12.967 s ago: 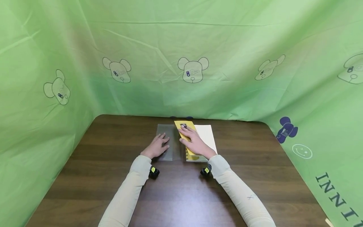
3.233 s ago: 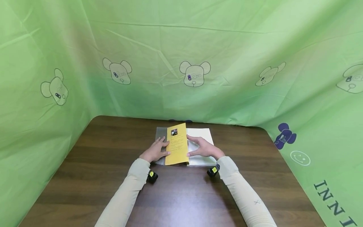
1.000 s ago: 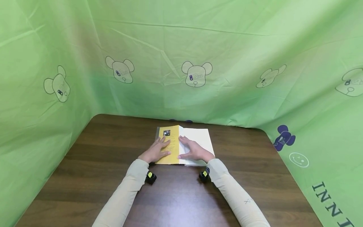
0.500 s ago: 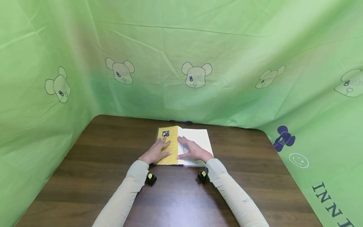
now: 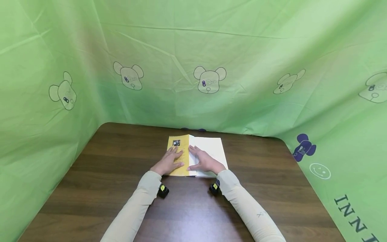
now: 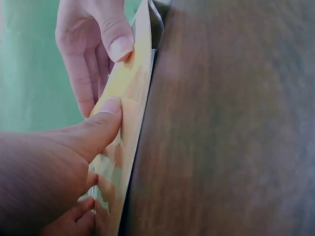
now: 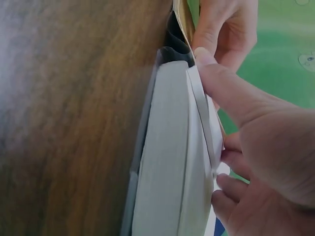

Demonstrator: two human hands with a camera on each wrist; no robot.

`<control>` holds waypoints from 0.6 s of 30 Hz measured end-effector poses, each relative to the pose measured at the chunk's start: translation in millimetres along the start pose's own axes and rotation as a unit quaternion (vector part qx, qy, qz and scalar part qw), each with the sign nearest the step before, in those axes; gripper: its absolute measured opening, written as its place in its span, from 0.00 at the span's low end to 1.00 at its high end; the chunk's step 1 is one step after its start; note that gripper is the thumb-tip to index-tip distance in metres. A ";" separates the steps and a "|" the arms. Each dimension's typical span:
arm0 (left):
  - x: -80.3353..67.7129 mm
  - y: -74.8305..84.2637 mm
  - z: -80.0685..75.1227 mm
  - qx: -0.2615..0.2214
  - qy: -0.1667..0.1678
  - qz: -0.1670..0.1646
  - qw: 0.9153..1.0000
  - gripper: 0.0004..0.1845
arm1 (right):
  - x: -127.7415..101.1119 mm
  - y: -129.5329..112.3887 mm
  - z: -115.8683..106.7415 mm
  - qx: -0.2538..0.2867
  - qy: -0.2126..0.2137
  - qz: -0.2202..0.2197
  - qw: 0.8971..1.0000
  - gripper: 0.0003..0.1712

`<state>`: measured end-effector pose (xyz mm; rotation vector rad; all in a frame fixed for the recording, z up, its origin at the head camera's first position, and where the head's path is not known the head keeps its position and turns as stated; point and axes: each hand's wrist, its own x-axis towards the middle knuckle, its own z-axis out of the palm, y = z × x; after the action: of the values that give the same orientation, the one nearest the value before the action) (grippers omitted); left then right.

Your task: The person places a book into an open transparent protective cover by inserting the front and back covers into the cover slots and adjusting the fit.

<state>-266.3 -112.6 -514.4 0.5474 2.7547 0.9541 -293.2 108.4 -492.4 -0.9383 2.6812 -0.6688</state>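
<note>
A book lies open on the table, its yellow cover flap (image 5: 183, 142) with a small photo on the left and a white page (image 5: 211, 145) on the right. My left hand (image 5: 167, 162) rests on the yellow flap, fingers spread. By the fold, my right hand (image 5: 207, 161) presses on the white paper beside the flap, its thumb near the lower edge. In the right wrist view the thick page block (image 7: 162, 147) shows edge-on, with a grey cover edge (image 7: 143, 128) under it. Both thumbs press the flap side in the left wrist view.
The brown wooden table (image 5: 127, 148) reaches out around the book on all sides. A green cloth (image 5: 169, 43) printed with bear heads hangs behind it and at both sides.
The yellow flap, over the right side at first, has swung left and now covers the clear plastic sheet. My right hand has moved to the fold. Over the last second, little has shifted.
</note>
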 end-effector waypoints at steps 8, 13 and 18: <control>3.1 1.1 2.3 0.005 -0.007 0.001 1.000 0.35 | -5.1 2.7 -1.9 -0.017 -0.003 -0.001 1.000 0.47; 1.1 1.4 0.3 0.001 -0.005 0.006 1.000 0.34 | -12.6 9.7 -7.0 0.007 0.034 0.006 0.999 0.29; -1.7 0.2 -2.7 -0.007 -0.010 0.005 1.000 0.34 | -24.7 20.8 -15.3 0.004 0.088 0.095 0.992 0.31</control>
<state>-265.4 -114.6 -512.1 0.5668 2.7276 0.9635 -290.6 143.7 -487.8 -0.6372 2.8710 -0.7502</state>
